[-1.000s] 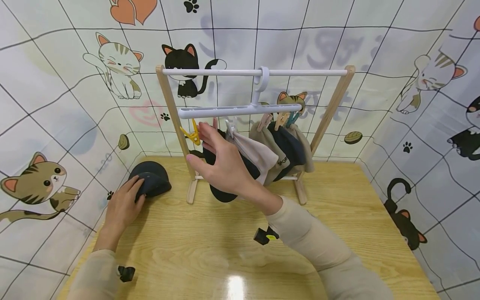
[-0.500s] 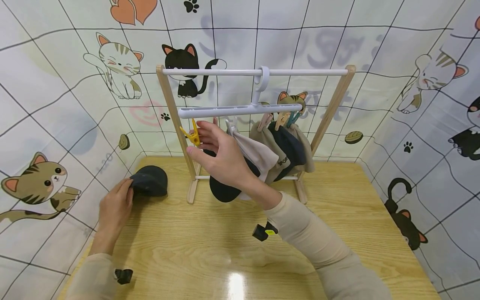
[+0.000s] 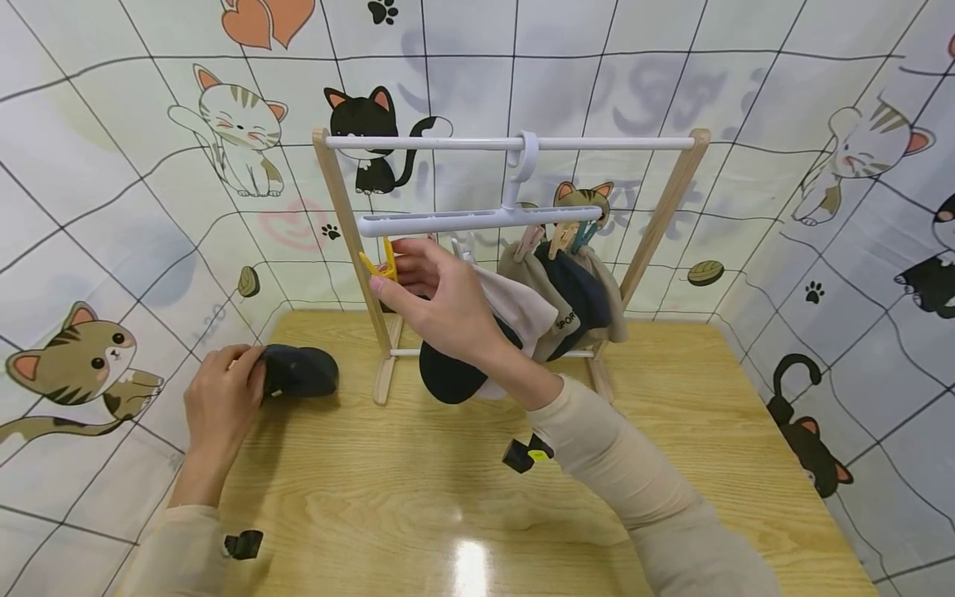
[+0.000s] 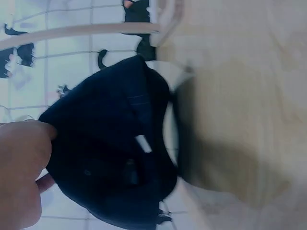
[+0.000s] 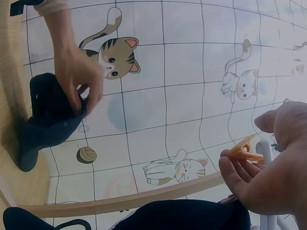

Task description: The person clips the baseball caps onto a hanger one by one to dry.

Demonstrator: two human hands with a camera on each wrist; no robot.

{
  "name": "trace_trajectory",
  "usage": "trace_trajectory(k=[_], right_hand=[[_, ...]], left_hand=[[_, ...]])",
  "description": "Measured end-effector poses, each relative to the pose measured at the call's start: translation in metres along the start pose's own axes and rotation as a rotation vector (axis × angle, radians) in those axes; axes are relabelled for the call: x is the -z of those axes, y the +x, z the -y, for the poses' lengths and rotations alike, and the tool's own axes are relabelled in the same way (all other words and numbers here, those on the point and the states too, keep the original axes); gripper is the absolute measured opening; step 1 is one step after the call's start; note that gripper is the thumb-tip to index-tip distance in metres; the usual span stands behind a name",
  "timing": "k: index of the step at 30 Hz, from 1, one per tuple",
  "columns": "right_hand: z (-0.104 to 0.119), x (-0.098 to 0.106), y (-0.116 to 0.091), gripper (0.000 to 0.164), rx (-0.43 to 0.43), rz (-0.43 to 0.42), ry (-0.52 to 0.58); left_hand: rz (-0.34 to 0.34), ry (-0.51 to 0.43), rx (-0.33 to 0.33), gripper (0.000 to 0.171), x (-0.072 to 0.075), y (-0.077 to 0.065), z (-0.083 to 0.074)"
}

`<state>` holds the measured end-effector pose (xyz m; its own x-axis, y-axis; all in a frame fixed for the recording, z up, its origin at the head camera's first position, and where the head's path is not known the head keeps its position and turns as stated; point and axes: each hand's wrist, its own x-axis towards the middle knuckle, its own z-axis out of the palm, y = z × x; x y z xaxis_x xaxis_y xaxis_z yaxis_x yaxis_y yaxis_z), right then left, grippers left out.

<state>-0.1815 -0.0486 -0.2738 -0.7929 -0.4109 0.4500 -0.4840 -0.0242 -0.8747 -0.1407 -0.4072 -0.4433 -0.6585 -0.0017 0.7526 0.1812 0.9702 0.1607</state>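
Observation:
At the left side of the table, my left hand [image 3: 221,398] pinches a dark navy cap [image 3: 306,371] by its crown. In the left wrist view the cap [image 4: 105,143] hangs with its opening and a small white tag facing the table. My right hand [image 3: 457,311] is up at the left end of a white hanger [image 3: 433,222], beside a yellow clothespin [image 3: 386,265]. Its fingertips touch the clothespin [image 5: 246,148] from one side, while the thumb stands apart from it in the right wrist view. A black cap [image 3: 451,373] hangs partly hidden behind this hand.
The hanger hooks over the white rail [image 3: 597,144] of a wooden rack [image 3: 667,207]. Several clothespins on it hold a pale cap [image 3: 522,307], a beige cap [image 3: 555,319] and a navy one [image 3: 585,294]. Cat-patterned curtains [image 3: 806,249] stand close around the wooden table [image 3: 709,464].
My left hand has taken the navy cap by its crown and turned it, shifting slightly left. My right fingers have closed in on the yellow clothespin, the thumb lowering toward it.

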Motion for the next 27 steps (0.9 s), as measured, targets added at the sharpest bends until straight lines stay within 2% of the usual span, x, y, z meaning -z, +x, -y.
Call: trace_trajectory(k=[5, 10, 17, 20, 23, 27], right_hand=[[0.001, -0.001, 0.003, 0.05, -0.005, -0.029, -0.014], [0.003, -0.003, 0.005, 0.048, -0.003, -0.058, -0.034], [0.006, -0.004, 0.008, 0.046, 0.001, -0.07, -0.063], [0.007, -0.004, 0.009, 0.042, 0.003, -0.069, -0.06], [0.008, -0.005, 0.01, 0.039, 0.008, -0.066, -0.053], [0.009, -0.006, 0.009, 0.04, 0.007, -0.077, -0.065]], left_hand=[[0.05, -0.035, 0.025, 0.02, 0.01, 0.014, -0.016], [0.122, -0.09, -0.031, 0.019, 0.02, 0.028, -0.029], [0.324, -0.143, -0.066, 0.017, 0.033, 0.043, -0.046], [0.385, -0.171, -0.093, 0.018, 0.036, 0.048, -0.052], [0.417, -0.201, -0.134, 0.017, 0.036, 0.052, -0.057], [0.413, -0.225, -0.207, 0.019, 0.037, 0.055, -0.063]])
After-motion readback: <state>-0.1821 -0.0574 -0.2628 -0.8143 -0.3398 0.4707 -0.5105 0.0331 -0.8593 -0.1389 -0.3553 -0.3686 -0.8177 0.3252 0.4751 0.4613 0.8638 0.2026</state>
